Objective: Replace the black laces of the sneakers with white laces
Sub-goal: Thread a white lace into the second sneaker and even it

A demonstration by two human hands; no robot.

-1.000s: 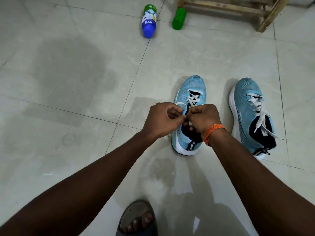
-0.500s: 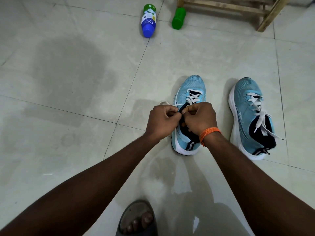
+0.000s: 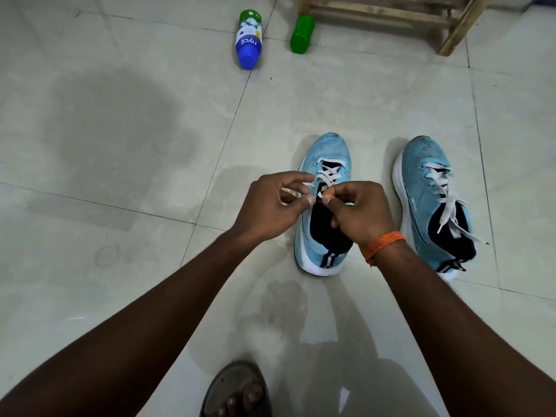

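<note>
Two light blue sneakers stand side by side on the tiled floor. The left sneaker (image 3: 326,152) carries a white lace (image 3: 328,176) crossed over its tongue. Over its opening, my left hand (image 3: 270,206) and my right hand (image 3: 358,212) each pinch an end of that white lace between thumb and fingers. A small gap separates the two hands. The right sneaker (image 3: 421,164) holds a white lace (image 3: 445,200) tied loosely, its ends trailing off to the right.
A blue and green bottle (image 3: 248,39) and a green bottle (image 3: 301,34) lie on the floor far ahead. A wooden rack (image 3: 451,34) stands at the back right. My sandalled foot (image 3: 237,392) sits at the bottom edge.
My hands were pressed together over the left sneaker; now they have drawn slightly apart, and more of the lace crossings show.
</note>
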